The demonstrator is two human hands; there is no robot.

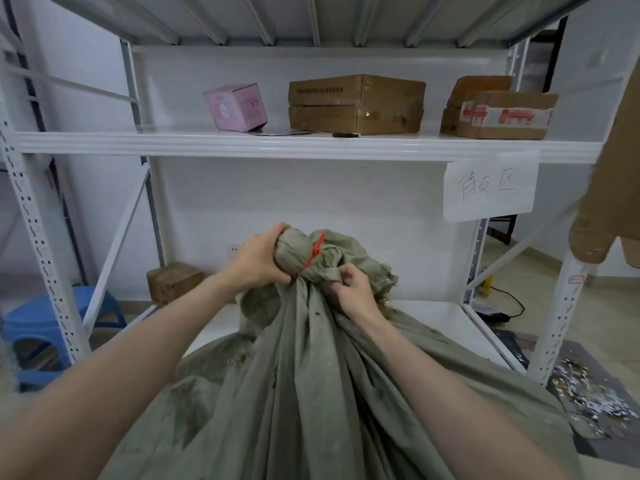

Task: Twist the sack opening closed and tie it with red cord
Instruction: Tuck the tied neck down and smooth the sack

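A large grey-green woven sack (311, 393) fills the lower middle of the head view, its cloth gathered upward into a bunched neck. A red cord (316, 252) runs around that neck, one end sticking up. My left hand (259, 256) grips the rounded bundle of cloth to the left of the cord. My right hand (349, 289) pinches a fold of the sack just below and right of the cord. The frayed mouth of the sack (377, 271) spills out to the right behind my right hand.
A white metal shelving rack (277, 143) stands right in front. Its upper shelf carries a pink box (235, 107) and two brown cartons (356, 103) (498, 110). A paper sign (491, 185) hangs from it. A blue stool (45, 327) stands at left, a small carton (173, 280) behind.
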